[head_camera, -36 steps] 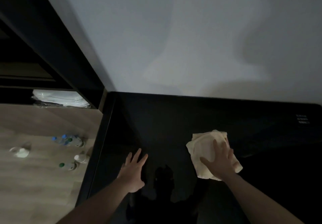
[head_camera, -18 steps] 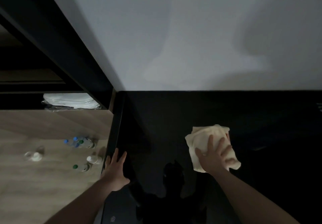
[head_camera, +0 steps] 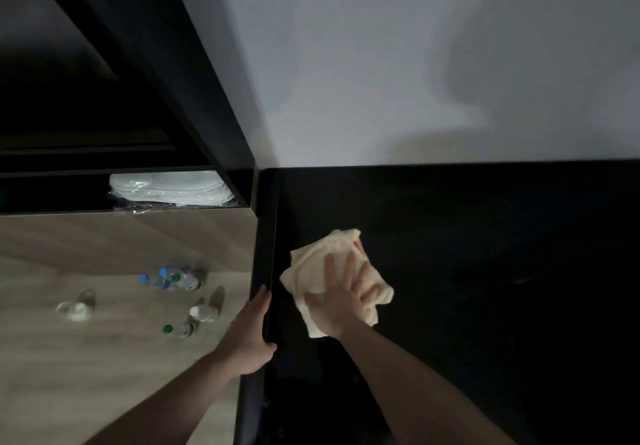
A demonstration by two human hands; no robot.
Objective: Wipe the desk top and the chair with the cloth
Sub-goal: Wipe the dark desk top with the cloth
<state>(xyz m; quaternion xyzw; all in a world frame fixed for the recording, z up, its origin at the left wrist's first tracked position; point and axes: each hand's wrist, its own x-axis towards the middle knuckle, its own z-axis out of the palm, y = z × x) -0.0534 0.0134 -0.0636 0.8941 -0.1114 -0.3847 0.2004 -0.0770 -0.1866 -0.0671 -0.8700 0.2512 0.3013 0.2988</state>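
Note:
A cream cloth (head_camera: 311,264) lies bunched on the black desk top (head_camera: 467,254), close to the desk's left edge. My right hand (head_camera: 337,297) presses flat on the cloth with its fingers spread. My left hand (head_camera: 251,334) rests on the desk's left edge, fingers lying along the outer side and the thumb on top. No chair is in view.
A pale wall (head_camera: 415,64) rises behind the desk. Left of the desk, on a lower wooden surface (head_camera: 86,358), stand several small bottles (head_camera: 173,280) and a glass (head_camera: 74,309). A dark shelf unit (head_camera: 138,81) holds wrapped white items (head_camera: 169,190).
My right hand has slid the cloth leftward across the desk toward its left edge. My left hand moved from flat on the desk top to its left edge.

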